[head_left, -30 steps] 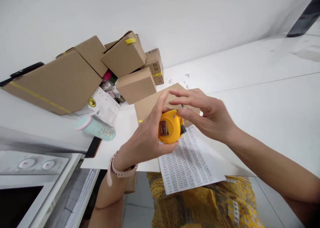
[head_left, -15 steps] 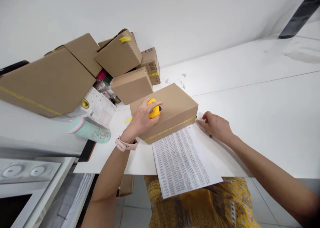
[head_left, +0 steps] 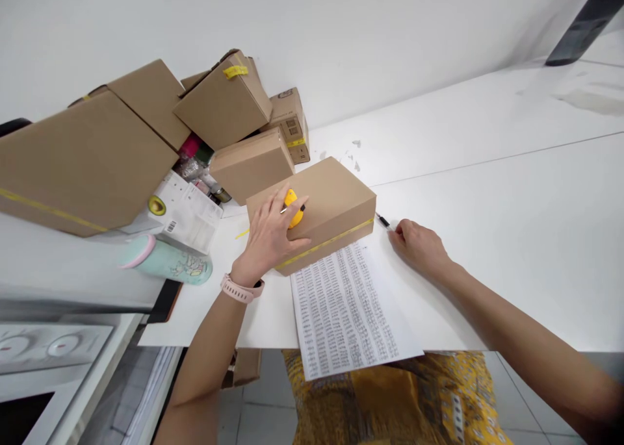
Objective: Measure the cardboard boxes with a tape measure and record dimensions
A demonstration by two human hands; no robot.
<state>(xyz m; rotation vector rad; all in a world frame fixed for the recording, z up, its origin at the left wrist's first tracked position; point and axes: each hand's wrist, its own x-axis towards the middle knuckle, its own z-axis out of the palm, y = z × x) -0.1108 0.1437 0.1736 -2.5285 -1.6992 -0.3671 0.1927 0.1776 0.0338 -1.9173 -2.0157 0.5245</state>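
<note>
My left hand point(head_left: 272, 230) lies on top of a closed cardboard box point(head_left: 336, 188), its fingers around a yellow tape measure point(head_left: 294, 208) and its thumb stretched along the lid. A thin yellow strip point(head_left: 331, 242) runs along the box's near side. To the right of the box, my right hand point(head_left: 422, 245) rests on the white table, closed around a pen point(head_left: 383, 221) whose tip points at the box's corner. Partly under the box's near side is a printed sheet point(head_left: 348, 315) with columns of small text, hanging over the table edge.
Several cardboard boxes point(head_left: 221, 101) are stacked against the wall at the left. Beside them lie a white package with an avocado picture point(head_left: 188, 214) and a mint-green bottle point(head_left: 170, 261). A white appliance with knobs point(head_left: 53, 351) stands at lower left.
My right hand has drawn back from the box corner and now has the pen in its fingers. My left thumb has slid off the tape measure onto the box.
</note>
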